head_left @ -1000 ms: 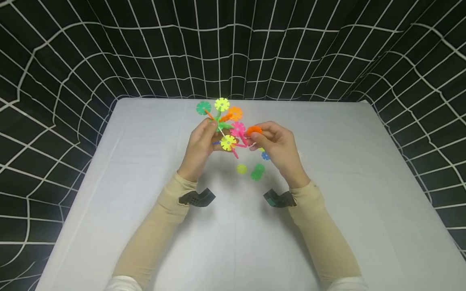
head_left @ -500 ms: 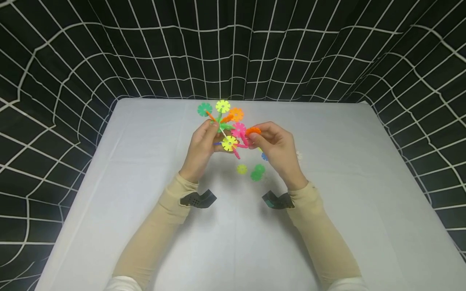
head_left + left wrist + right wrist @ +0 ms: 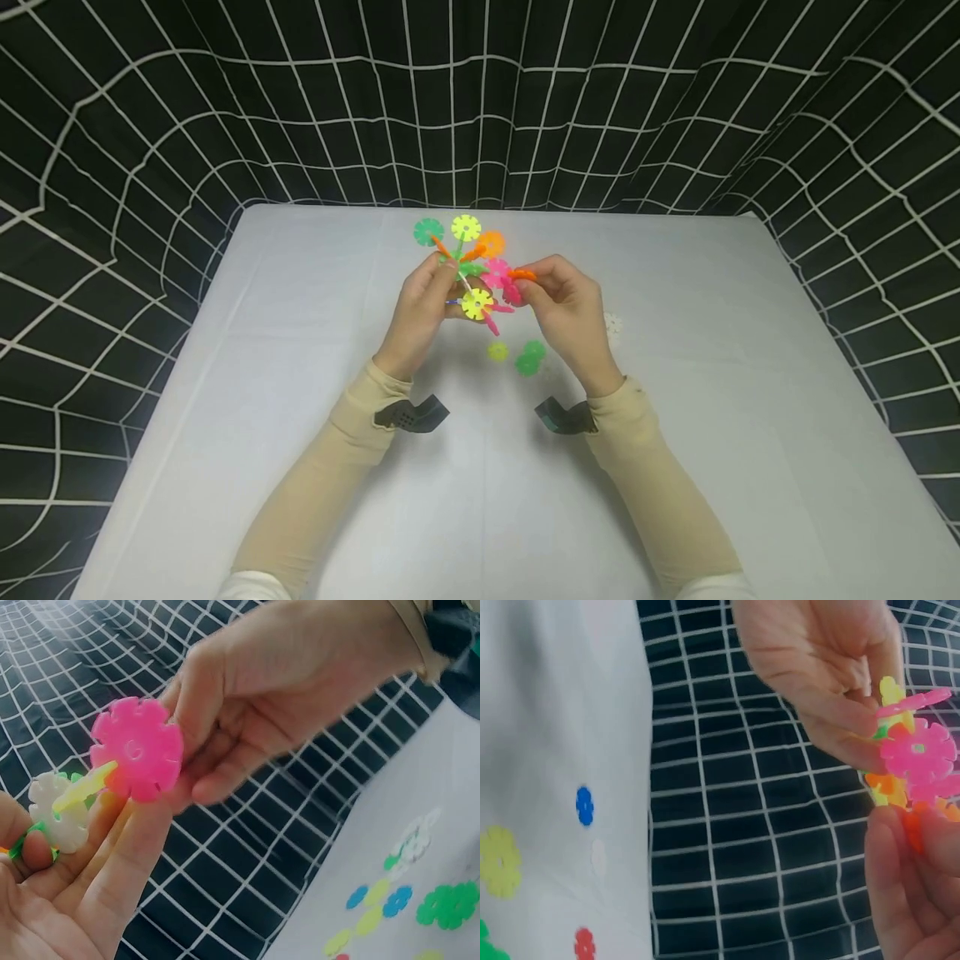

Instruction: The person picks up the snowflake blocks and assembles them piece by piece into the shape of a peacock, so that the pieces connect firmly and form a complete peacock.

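Note:
My left hand (image 3: 420, 308) grips a cluster of interlocking notched plastic discs above the table, thumb on its green middle. Outward from it stand a teal disc (image 3: 428, 232), a yellow disc (image 3: 477, 304), an orange disc on an arm (image 3: 491, 243) and pink discs (image 3: 495, 272). Thumb and fingers of my right hand (image 3: 570, 312) pinch another orange disc (image 3: 522, 274) at the pink side of the cluster. In the right wrist view this orange disc (image 3: 913, 829) meets the pink part; whether it is slotted in is hidden by the fingers. A white disc (image 3: 56, 817) shows by the left fingers.
Loose discs lie on the white table (image 3: 300, 350): a yellow one (image 3: 498, 351), green ones (image 3: 528, 362) and white ones (image 3: 613, 325). The wrist views also show blue discs (image 3: 585, 805) and a red disc (image 3: 585, 943). A black gridded curtain (image 3: 480, 100) surrounds the table.
Both hands and the cluster have come slightly nearer the person. My right hand has shifted a little left, covering the blue disc on the table and uncovering white ones; the orange disc has tilted flatter.

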Tool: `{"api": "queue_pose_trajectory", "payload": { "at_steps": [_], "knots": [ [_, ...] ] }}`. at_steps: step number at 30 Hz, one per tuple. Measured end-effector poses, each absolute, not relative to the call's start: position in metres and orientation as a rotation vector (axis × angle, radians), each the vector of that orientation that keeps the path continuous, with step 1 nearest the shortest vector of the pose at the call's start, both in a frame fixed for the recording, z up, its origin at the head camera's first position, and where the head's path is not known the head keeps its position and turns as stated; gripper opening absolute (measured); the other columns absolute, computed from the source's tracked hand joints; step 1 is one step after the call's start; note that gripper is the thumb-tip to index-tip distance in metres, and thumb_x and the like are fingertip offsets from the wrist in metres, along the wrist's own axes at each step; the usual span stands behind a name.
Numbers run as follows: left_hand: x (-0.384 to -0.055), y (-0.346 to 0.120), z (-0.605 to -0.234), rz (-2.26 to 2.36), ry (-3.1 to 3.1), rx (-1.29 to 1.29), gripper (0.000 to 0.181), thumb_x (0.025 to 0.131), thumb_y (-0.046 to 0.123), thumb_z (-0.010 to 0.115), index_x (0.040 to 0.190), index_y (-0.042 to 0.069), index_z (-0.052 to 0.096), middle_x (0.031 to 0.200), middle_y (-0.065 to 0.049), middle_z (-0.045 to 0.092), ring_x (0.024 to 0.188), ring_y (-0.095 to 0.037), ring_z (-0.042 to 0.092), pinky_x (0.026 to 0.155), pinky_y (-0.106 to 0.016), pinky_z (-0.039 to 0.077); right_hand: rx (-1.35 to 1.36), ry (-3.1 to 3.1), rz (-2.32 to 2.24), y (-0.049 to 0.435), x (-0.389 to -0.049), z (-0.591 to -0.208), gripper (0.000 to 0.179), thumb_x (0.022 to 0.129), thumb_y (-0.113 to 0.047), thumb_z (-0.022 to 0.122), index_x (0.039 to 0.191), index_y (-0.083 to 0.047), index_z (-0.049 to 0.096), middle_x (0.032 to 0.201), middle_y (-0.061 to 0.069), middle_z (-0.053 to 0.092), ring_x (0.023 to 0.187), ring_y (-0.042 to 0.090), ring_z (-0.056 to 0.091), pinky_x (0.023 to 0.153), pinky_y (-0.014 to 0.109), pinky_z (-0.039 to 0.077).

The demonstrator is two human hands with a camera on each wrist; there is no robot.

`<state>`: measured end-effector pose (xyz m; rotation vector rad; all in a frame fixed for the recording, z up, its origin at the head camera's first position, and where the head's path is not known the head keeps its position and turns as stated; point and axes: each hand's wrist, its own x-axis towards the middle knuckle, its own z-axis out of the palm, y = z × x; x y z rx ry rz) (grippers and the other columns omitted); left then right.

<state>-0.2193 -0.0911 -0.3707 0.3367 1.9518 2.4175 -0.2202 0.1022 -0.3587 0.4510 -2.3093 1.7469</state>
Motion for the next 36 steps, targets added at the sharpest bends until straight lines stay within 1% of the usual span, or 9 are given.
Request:
{"api": "queue_pose_trajectory", "payload": {
  "at_steps": [6, 14, 18, 20, 24, 27, 30, 33, 36],
  "knots": [
    [-0.22, -0.091, -0.373, 2.376, 2.009, 0.404, 0.023, 0.109, 0.023, 0.037, 0.108, 0.005, 0.052, 0.1, -0.015, 0.068, 0.089, -0.014, 0.073, 0.076, -0.039, 0.064, 0.463, -2.287, 1.628, 0.1, -0.218, -0.36, 0.008, 0.093, 0.002, 0.068, 0.101, 0.003, 0.068, 0.097, 0.017, 0.076, 0.086, 0.035, 0.073, 0.082, 0.021, 0.059],
    [-0.22, -0.092, -0.375, 2.317, 2.102, 0.439, 0.026, 0.11, 0.022, 0.035, 0.116, 0.002, 0.05, 0.106, -0.023, 0.067, 0.089, -0.012, 0.072, 0.076, -0.037, 0.064, 0.55, -2.254, 1.38, 0.095, -0.215, -0.361, 0.008, 0.09, 0.004, 0.07, 0.098, 0.004, 0.07, 0.093, 0.017, 0.078, 0.086, 0.028, 0.078, 0.083, 0.038, 0.063],
    [-0.219, -0.094, -0.372, 2.297, 2.135, 0.444, 0.03, 0.11, 0.022, 0.035, 0.119, -0.003, 0.049, 0.109, -0.025, 0.067, 0.092, -0.014, 0.072, 0.077, -0.035, 0.064, 0.57, -2.258, 1.405, 0.096, -0.217, -0.363, 0.008, 0.09, 0.005, 0.07, 0.098, 0.004, 0.07, 0.093, 0.016, 0.078, 0.085, 0.027, 0.078, 0.084, 0.032, 0.062],
    [-0.22, -0.095, -0.371, 2.295, 2.148, 0.428, 0.03, 0.11, 0.022, 0.036, 0.118, -0.004, 0.049, 0.108, -0.024, 0.067, 0.094, -0.014, 0.072, 0.078, -0.034, 0.064, 0.592, -2.256, 1.457, 0.096, -0.217, -0.365, 0.008, 0.09, 0.006, 0.07, 0.097, 0.003, 0.071, 0.092, 0.016, 0.078, 0.082, 0.026, 0.077, 0.083, 0.026, 0.061],
    [-0.222, -0.097, -0.371, 2.303, 2.145, 0.409, 0.024, 0.109, 0.024, 0.038, 0.111, 0.004, 0.051, 0.101, -0.013, 0.067, 0.095, -0.014, 0.072, 0.079, -0.033, 0.063, 0.633, -2.229, 1.48, 0.095, -0.215, -0.367, 0.009, 0.089, 0.005, 0.072, 0.097, 0.003, 0.071, 0.09, 0.016, 0.078, 0.079, 0.026, 0.076, 0.081, 0.018, 0.059],
    [-0.224, -0.099, -0.371, 2.338, 2.129, 0.408, 0.019, 0.108, 0.025, 0.043, 0.101, 0.009, 0.05, 0.093, -0.005, 0.065, 0.09, -0.015, 0.071, 0.078, -0.034, 0.064, 0.657, -2.195, 1.427, 0.093, -0.214, -0.368, 0.011, 0.088, 0.003, 0.074, 0.099, 0.003, 0.071, 0.09, 0.014, 0.078, 0.08, 0.025, 0.076, 0.081, 0.019, 0.059],
    [-0.223, -0.1, -0.369, 2.387, 2.102, 0.393, 0.018, 0.105, 0.026, 0.053, 0.098, 0.01, 0.051, 0.087, -0.002, 0.066, 0.082, -0.015, 0.069, 0.075, -0.032, 0.063, 0.699, -2.168, 1.38, 0.091, -0.215, -0.369, 0.012, 0.088, 0.001, 0.075, 0.1, 0.002, 0.072, 0.09, 0.013, 0.078, 0.08, 0.023, 0.076, 0.082, 0.02, 0.059],
    [-0.221, -0.1, -0.367, 2.421, 2.058, 0.379, 0.015, 0.101, 0.022, 0.061, 0.103, 0.011, 0.053, 0.088, 0.0, 0.067, 0.078, -0.014, 0.065, 0.074, -0.025, 0.059, 0.738, -2.141, 1.32, 0.09, -0.216, -0.37, 0.013, 0.088, 0.001, 0.075, 0.1, 0.002, 0.072, 0.091, 0.011, 0.078, 0.081, 0.023, 0.076, 0.082, 0.02, 0.059],
    [-0.218, -0.097, -0.365, 2.462, 2.013, 0.356, 0.019, 0.096, 0.015, 0.066, 0.106, 0.012, 0.05, 0.093, 0.001, 0.068, 0.083, -0.013, 0.064, 0.077, -0.022, 0.056, 0.766, -2.097, 1.241, 0.088, -0.215, -0.37, 0.013, 0.087, 0.002, 0.076, 0.1, 0.002, 0.072, 0.092, 0.012, 0.078, 0.081, 0.024, 0.076, 0.08, 0.025, 0.06]
  ]
}}
